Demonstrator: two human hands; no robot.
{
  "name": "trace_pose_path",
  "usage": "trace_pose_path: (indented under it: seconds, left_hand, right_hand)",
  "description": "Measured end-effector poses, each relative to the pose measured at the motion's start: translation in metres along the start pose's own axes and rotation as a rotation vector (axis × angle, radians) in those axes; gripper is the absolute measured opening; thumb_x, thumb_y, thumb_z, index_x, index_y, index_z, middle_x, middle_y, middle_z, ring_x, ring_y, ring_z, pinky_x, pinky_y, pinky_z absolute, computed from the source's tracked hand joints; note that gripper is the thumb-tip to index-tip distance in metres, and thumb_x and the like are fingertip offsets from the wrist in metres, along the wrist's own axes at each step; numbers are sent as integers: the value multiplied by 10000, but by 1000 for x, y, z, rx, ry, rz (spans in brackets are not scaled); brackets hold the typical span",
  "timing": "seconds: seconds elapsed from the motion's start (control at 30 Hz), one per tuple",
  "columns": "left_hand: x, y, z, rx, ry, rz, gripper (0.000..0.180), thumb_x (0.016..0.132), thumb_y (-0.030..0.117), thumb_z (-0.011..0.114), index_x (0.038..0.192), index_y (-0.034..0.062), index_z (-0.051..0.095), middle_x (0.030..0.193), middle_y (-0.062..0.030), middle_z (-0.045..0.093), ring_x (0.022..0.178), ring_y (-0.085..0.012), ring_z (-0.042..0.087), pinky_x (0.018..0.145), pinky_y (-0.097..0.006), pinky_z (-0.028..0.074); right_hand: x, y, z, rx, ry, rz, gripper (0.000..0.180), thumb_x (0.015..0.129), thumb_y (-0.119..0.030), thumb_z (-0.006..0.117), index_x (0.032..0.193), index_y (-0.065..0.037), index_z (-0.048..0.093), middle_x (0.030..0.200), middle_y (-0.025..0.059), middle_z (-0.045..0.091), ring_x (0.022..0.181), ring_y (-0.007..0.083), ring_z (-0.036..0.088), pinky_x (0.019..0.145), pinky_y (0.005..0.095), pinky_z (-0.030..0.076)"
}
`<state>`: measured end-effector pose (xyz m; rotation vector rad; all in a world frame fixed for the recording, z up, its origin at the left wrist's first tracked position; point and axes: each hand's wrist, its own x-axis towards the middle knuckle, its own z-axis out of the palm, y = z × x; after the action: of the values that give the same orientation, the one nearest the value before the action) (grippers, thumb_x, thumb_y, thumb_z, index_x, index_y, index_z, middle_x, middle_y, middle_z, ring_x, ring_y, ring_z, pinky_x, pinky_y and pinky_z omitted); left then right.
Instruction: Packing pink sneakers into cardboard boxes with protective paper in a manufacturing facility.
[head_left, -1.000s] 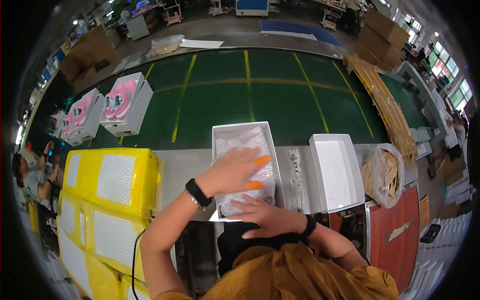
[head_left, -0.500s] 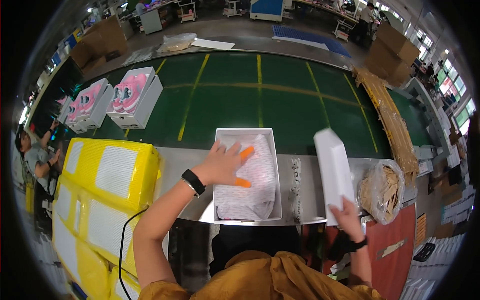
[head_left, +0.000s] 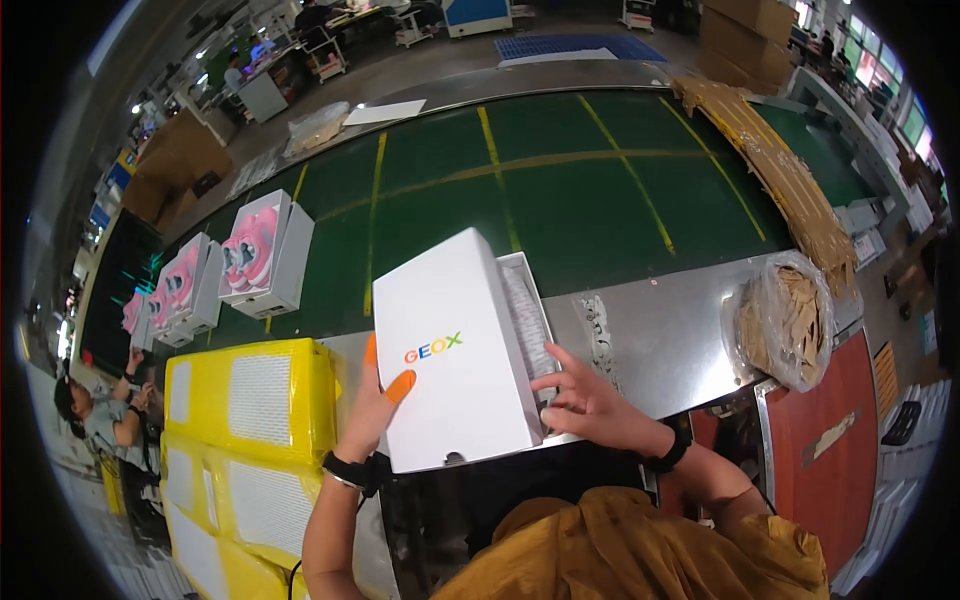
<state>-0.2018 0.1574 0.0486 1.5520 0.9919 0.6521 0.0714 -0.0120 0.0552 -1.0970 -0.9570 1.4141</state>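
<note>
A white shoebox lid sits tilted over the white open box, covering most of it. Along the right side, a strip of printed tissue paper still shows inside the box. My left hand, with orange covers on its finger and thumb, grips the lid's left edge. At the right edge of the box and lid is my right hand, its fingers apart and bent toward the cardboard. Whether those fingertips press on the lid or the box I cannot tell.
Yellow-wrapped bundles are stacked at my left. Beyond them, open boxes of pink shoes stand on the green belt. A plastic bag of brown paper lies at the right, near a worn cardboard strip. A person works at far left.
The lid has come from the right onto the box. My left hand has left the tissue paper and now holds the lid's left edge; my right hand has moved to the box's right side.
</note>
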Motion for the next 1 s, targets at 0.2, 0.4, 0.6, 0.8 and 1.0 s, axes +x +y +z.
trace_pose_path:
  seconds: [0.2,0.4,0.6,0.8,1.0]
  left_hand:
    - [18,-10,36,299,5,71,845,862,269,690,1488,-4,193,1304,-199,547,1173,-279,566,970,-363,449]
    - [32,0,59,398,-31,67,809,873,217,674,1473,-14,183,1243,-225,580,1119,-317,598,946,-372,462]
    - [31,-10,62,64,-172,99,724,890,146,645,1459,-27,231,1358,-179,435,1214,-247,463,1052,-353,364]
    - [9,24,90,335,-147,128,775,831,71,653,1455,-51,210,1339,-205,459,1201,-288,476,1046,-355,370]
    - [2,-5,88,394,49,269,724,833,80,697,1417,-82,300,1142,-225,612,998,-294,624,866,-365,500]
  right_hand:
    - [32,10,-36,-328,181,-119,595,1026,-224,443,1518,2,196,1491,181,354,1340,221,409,1085,341,359]
    - [54,22,-19,-434,221,-212,628,1000,-190,418,1480,99,136,1500,243,301,1403,275,300,1138,345,249]
    - [59,23,-28,-96,198,30,702,1002,-236,469,1498,81,87,1508,255,302,1370,277,359,1113,339,295]
    - [46,40,-21,-482,324,26,765,990,-462,416,1538,-44,84,1545,270,221,1423,396,266,1160,393,226]
    - [41,15,-22,-510,196,98,719,1024,-416,349,1543,-41,23,1513,260,248,1426,358,257,1160,386,219]
